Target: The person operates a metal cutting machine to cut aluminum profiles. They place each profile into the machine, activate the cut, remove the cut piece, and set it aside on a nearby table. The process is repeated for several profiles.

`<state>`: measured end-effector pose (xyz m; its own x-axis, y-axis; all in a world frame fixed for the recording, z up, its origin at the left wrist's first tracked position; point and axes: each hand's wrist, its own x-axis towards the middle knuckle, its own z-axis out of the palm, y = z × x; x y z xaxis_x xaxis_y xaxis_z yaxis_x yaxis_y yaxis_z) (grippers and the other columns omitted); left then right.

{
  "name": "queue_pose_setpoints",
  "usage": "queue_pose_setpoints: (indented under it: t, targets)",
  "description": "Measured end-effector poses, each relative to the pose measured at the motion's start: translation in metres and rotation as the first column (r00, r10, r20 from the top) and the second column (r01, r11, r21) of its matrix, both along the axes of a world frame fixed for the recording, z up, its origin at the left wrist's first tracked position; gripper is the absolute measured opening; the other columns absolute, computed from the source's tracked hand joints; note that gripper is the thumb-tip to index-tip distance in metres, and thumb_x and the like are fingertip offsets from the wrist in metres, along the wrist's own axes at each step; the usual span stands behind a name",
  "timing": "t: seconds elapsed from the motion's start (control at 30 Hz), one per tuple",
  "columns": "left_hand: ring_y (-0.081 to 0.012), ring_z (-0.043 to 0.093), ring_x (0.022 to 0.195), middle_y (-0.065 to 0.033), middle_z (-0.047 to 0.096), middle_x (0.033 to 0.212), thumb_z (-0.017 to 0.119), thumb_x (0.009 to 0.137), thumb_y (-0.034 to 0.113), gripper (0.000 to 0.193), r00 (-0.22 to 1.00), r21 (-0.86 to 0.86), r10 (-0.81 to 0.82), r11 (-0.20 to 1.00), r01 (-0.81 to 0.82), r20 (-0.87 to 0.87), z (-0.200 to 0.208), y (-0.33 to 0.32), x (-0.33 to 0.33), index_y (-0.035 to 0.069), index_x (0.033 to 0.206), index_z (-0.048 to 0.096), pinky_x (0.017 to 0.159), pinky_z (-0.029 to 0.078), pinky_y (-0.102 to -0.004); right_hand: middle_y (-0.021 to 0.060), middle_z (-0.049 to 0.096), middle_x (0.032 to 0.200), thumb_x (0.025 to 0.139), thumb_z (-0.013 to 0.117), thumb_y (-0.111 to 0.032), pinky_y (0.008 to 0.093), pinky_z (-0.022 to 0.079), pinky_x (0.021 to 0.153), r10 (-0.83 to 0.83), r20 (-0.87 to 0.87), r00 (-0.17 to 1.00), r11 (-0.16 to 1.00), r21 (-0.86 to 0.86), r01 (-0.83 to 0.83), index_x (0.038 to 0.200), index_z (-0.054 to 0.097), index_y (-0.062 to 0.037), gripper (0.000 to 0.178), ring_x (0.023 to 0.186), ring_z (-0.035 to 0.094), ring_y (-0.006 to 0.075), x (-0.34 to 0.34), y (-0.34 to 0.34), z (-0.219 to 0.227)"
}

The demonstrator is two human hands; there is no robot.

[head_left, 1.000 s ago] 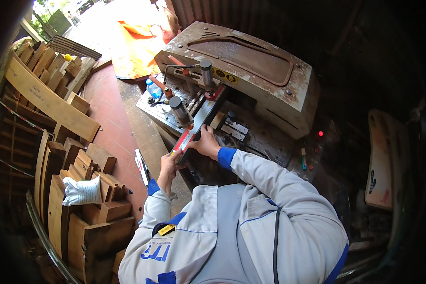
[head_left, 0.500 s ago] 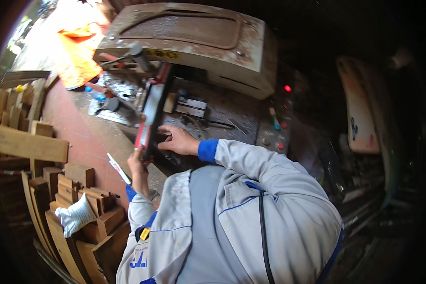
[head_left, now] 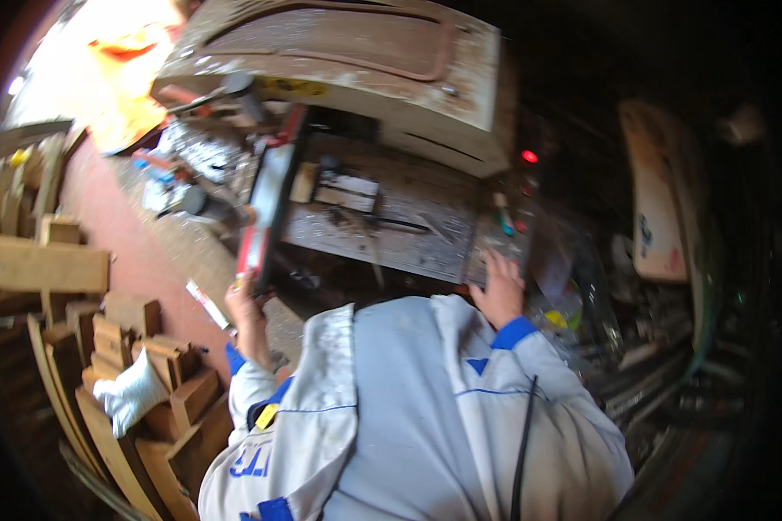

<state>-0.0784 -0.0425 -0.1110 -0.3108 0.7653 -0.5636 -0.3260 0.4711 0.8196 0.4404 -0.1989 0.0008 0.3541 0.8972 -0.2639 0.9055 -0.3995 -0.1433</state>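
Running from near left to far right with only a slight lean, the long metal bar lies on the left part of the machine's table. Its far end reaches the base of the big pale housing; its red-and-white near end comes out toward you.

Your left hand is the nearer one, right at that near end, with the bar stretching away from its fingers, almost in line with your forearm. Those fingers look closed around the tip, though blur hides exactly how they wrap it.

Your right hand is well apart, over at the table's near right corner. Its fingers are spread, pointing away from you, with nothing visible in them; the bar lies to their left, its far end beyond them. They sit over the near part of a control strip, but you cannot tell whether they touch it.

Just left of the bar stands a dark clamp cylinder; just right of it sits a small wooden block. Farther left, beyond your left forearm, stacked timber carries a white sack.
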Motion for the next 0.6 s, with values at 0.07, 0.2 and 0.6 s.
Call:
queue_pose_setpoints:
  t: [0.07, 0.2, 0.6]
  targets:
    - [-0.0222, 0.075, 0.063, -0.0098, 0.077, 0.09, 0.089, 0.098, 0.034, 0.043, 1.0, 0.001, 0.025, 1.0, -0.025, 0.013, 0.012, 0.002, 0.012, 0.0, 0.118, 0.071, 0.048, 0.063, -0.034, 0.0136, 0.056, 0.166, 0.086, 0.086, -0.029, 0.0585, 0.046, 0.121, 0.011, 0.016, 1.0, 0.997, 0.08, -0.012, 0.156, 0.059, -0.0059, 0.079, 0.152, 0.049, 0.0449, 0.009, -0.012, -0.021]
    - [-0.0218, 0.075, 0.065, -0.0121, 0.08, 0.094, 0.087, 0.099, 0.033, 0.042, 0.999, -0.022, -0.012, 1.0, 0.013, 0.05, 0.017, 0.0, 0.015, 0.0, 0.12, 0.072, 0.053, 0.065, -0.0361, 0.0095, 0.053, 0.168, 0.084, 0.089, -0.023, 0.0589, 0.046, 0.117, 0.025, -0.006, 1.0, 1.0, 0.007, -0.025, 0.16, 0.057, -0.009, 0.084, 0.152, 0.047, 0.0405, 0.012, -0.007, -0.009]
    - [-0.0205, 0.075, 0.07, -0.0098, 0.079, 0.096, 0.089, 0.097, 0.036, 0.044, 0.999, -0.012, -0.024, 1.0, 0.024, 0.034, 0.017, -0.005, 0.013, 0.001, 0.119, 0.073, 0.056, 0.065, -0.0356, 0.0136, 0.052, 0.164, 0.08, 0.086, -0.027, 0.0582, 0.047, 0.114, -0.014, -0.053, 0.999, 1.0, -0.009, 0.013, 0.144, 0.075, -0.0111, 0.067, 0.151, 0.05, 0.0398, 0.018, 0.005, 0.001]
